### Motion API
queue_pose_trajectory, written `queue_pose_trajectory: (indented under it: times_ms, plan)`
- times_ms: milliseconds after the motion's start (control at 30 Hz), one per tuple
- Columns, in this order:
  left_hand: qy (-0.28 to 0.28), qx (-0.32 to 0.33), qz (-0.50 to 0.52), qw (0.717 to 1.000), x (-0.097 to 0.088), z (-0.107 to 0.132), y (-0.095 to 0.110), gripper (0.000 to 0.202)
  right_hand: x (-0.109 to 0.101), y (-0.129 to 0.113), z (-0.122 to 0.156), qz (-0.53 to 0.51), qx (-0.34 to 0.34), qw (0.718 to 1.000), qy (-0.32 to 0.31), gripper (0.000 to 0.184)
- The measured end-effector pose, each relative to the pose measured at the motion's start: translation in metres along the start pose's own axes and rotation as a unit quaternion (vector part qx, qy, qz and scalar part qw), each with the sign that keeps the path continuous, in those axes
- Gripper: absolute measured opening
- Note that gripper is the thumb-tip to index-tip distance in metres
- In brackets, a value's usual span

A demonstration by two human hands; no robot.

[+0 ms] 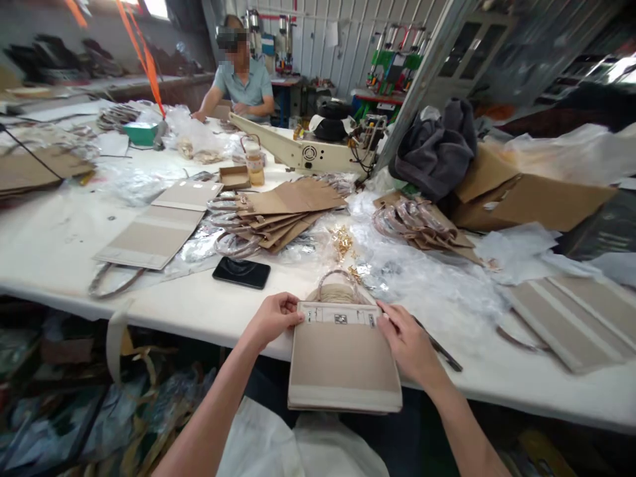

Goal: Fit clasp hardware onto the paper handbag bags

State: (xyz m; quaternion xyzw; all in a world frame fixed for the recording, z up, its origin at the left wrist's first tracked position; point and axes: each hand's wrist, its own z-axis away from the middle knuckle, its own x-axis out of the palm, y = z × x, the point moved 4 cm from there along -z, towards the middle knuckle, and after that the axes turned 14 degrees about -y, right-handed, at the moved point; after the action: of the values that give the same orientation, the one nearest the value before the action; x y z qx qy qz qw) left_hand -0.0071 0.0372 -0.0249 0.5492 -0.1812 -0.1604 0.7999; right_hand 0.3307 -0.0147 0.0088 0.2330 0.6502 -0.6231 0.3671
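A beige handbag panel (pixel 345 358) with a looped handle at its far end lies over the table's front edge, its near part above my lap. Small metal fittings show along its far strip. My left hand (pixel 278 318) pinches the panel's far left corner between thumb and fingers. At the far right corner my right hand (pixel 405 338) grips the edge, thumb on top. Behind the panel sits a roll of cord or tape (pixel 335 293), partly hidden. A dark slim tool (pixel 440 344) lies just right of my right hand.
A black phone (pixel 241 272) lies left of centre. Beyond it are stacked brown bag pieces (pixel 283 205), small gold-coloured metal parts (pixel 342 242) and a jar (pixel 255 165). Another panel (pixel 576 321) rests at right, with a cardboard box (pixel 531 195) behind. A person (pixel 243 83) sits across the table.
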Motion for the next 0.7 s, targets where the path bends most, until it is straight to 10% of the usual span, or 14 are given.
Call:
queue_pose_trajectory:
  times_ms: [433,700]
  plan:
    - [0.071,0.016,0.004,0.997,0.006,-0.011,-0.013,0.023,0.028,0.047,-0.024,0.046,-0.014,0.998,0.029,0.059]
    - [0.316,0.164,-0.048,0.933,-0.005,0.087,-0.004,0.022,0.009,0.026,-0.007,0.147,-0.055,0.982,0.100,0.061]
